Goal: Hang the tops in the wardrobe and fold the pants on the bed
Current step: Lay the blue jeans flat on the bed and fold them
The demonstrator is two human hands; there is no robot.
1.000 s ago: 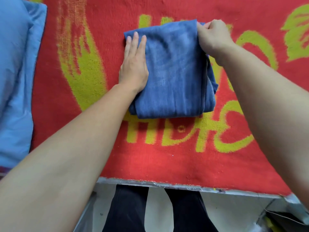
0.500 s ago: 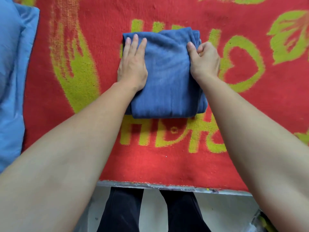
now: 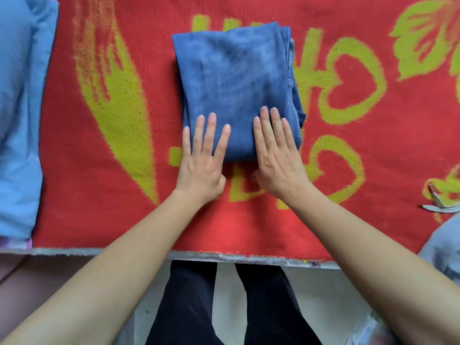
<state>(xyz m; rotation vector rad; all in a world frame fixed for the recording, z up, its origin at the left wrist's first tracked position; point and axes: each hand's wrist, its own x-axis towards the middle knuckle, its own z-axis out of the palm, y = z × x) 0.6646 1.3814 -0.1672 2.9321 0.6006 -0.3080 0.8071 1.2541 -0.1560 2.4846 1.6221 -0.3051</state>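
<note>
Because blue bedding (image 3: 20,120) fills the left edge of the bed (image 3: 249,256), I'd keep the work on the red blanket (image 3: 99,207) in the middle. The left hand (image 3: 201,160) lies flat and holds nothing, fingers straight and slightly spread, tips on the near left corner of the folded pants (image 3: 236,78). The pants sit as a blue square toward the blanket's far edge. The right hand (image 3: 278,158) lies just as flat on their near right corner. I judge this a smoothing press: I'd push evenly away from me, then tuck in the layers peeking out along the right side. Bare blanket lies on either side, while a grey cloth (image 3: 445,245) and a small grey scrap (image 3: 438,205) crowd the near right corner.
</note>
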